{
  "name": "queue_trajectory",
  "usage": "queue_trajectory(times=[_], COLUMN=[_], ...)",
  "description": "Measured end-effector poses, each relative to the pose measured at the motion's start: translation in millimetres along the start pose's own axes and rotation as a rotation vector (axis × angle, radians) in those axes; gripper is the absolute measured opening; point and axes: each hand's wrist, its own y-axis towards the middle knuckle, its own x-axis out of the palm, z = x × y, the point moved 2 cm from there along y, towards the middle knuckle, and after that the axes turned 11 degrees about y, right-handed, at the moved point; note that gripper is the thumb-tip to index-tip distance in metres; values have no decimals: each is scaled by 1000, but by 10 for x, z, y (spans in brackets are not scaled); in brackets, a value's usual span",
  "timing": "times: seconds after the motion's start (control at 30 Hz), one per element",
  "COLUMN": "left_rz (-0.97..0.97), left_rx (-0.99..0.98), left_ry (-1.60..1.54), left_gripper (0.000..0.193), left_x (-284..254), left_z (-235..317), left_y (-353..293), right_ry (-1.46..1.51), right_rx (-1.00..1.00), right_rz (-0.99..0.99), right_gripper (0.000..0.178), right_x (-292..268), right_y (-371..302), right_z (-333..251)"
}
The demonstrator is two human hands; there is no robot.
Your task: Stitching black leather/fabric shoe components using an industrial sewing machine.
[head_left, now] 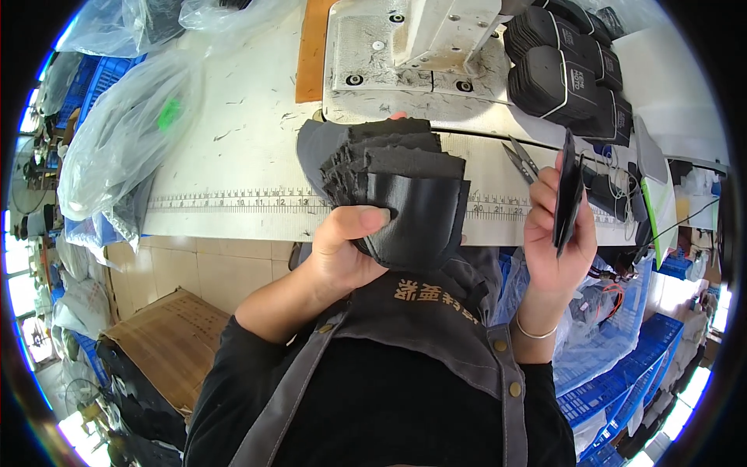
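Looking light, pliable and slick, the stack (416,214) suited left fingers (362,221) clamped at its left edge; right fingers (543,196) pinched patches (567,194).

A glossy-topped black stack (416,214) fans out near upright black pieces (567,202)

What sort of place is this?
Probably a sewing workshop: what looks like a sewing machine stands on the worktable, metal snips lie near it, and banded stacks of dark pieces sit beside it.
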Motion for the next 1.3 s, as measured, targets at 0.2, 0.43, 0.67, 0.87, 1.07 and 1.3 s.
queue_trajectory(times=[0.2,0.43,0.67,0.87,1.07,1.3], left_rz=[-21,62,35,26,0,28], left_rx=[-35,104,57,-78,-45,17], left_ry=[2,185,50,84,64,148], left_gripper=[86,85,82,90,91,90], left_x=[-3,73,58,96,65,52], left_z=[7,7,-44,17,34,40], left_y=[-21,-59,-50,-35,-22,-23], right_ry=[-185,-976,-925,-220,-308,-952], right_rx=[201,-185,-193,153,112,-80], right_rz=[-147,-278,-288,-214,-521,-541], right_gripper=[34,27,33,74,31,20], right_x=[121,276,119,171,-52,287], right_y=[-95,-230,-191,-83,-55,-171], right_z=[225,463,447,353,168,314])
